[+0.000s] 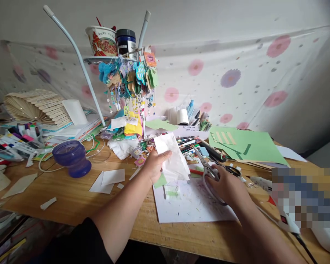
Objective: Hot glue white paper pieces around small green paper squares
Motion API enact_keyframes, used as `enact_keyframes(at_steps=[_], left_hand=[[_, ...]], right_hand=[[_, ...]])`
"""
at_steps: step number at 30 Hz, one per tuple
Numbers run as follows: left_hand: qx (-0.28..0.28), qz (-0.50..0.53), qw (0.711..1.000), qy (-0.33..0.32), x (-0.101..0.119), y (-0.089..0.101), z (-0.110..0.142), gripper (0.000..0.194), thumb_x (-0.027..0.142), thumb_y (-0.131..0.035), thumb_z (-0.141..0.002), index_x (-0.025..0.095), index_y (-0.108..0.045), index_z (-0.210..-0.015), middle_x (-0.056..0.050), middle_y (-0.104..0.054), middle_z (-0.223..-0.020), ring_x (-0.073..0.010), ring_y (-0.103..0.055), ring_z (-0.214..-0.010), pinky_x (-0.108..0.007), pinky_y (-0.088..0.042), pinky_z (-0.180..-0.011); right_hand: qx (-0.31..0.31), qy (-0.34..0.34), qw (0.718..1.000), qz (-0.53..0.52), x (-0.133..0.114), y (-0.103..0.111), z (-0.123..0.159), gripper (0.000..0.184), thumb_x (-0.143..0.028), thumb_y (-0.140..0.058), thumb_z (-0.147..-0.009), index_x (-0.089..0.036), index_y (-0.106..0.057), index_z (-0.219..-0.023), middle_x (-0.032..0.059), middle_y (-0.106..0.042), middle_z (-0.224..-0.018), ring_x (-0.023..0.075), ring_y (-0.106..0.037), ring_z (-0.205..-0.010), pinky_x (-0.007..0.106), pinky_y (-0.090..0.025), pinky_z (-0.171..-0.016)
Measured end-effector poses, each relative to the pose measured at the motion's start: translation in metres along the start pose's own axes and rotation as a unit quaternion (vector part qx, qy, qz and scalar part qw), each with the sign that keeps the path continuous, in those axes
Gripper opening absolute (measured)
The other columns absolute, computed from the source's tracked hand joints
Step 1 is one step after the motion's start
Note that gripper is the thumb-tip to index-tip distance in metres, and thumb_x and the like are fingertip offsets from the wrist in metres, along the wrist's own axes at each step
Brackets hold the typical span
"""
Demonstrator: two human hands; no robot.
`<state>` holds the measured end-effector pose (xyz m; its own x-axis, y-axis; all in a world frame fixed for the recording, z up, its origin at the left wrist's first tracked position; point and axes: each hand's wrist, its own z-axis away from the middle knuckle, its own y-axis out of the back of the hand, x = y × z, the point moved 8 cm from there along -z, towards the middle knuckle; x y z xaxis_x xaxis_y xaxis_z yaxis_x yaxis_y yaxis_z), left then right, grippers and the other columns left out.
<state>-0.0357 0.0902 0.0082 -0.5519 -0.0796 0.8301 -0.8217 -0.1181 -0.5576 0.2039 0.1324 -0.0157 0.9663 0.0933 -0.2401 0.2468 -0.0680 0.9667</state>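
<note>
While clamping thin white paper (176, 157) in the left hand (156, 165), holding it up over a white sheet (198, 207) on the tabletop (71, 200). Gripping scissors (208, 169) in the right hand (229, 185), aiming the blades forward, just right of the paper and apart from it. Can see a small whitish square (172, 191) with a green middle lying near the sheet's left edge. Can also see green card (260, 143) behind to the right, and a blue-purple cup (71, 157) well to the left.
</note>
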Motion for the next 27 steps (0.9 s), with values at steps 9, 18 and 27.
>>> enact_keyframes(at_steps=[9,18,27], left_hand=[[-0.007,0.003,0.999,0.035,-0.007,-0.002,0.001,0.05,0.03,-0.088,-0.055,0.013,-0.069,-0.097,-0.009,-0.076,-0.087,-0.0242,-0.071,-0.078,-0.038,-0.054,-0.077],[-0.03,-0.027,0.999,0.027,0.001,-0.007,0.002,0.051,0.032,-0.084,-0.062,0.015,-0.067,-0.107,-0.01,-0.075,-0.095,-0.0268,-0.07,-0.089,-0.039,-0.055,-0.08],[0.05,-0.273,0.961,0.0,0.004,0.01,-0.007,0.028,0.032,-0.08,-0.061,0.013,-0.073,-0.08,-0.008,-0.074,-0.072,-0.0215,-0.064,-0.058,-0.029,-0.051,-0.049]], right_hand=[[0.116,0.113,0.985,-0.052,-0.019,0.025,0.01,0.037,-0.042,-0.052,-0.084,-0.016,-0.072,-0.102,0.0168,-0.068,-0.104,0.0331,-0.065,-0.092,0.043,-0.047,-0.08],[-0.018,0.193,0.862,-0.468,-0.108,0.043,0.003,0.02,-0.038,-0.064,-0.077,-0.022,-0.059,-0.066,0.0006,-0.059,-0.062,0.0178,-0.051,-0.06,0.031,-0.038,-0.058],[-0.019,0.136,0.819,-0.557,-0.091,0.017,-0.014,0.019,-0.041,-0.061,-0.079,-0.026,-0.056,-0.069,-0.0003,-0.06,-0.065,0.0178,-0.053,-0.058,0.031,-0.041,-0.053]])
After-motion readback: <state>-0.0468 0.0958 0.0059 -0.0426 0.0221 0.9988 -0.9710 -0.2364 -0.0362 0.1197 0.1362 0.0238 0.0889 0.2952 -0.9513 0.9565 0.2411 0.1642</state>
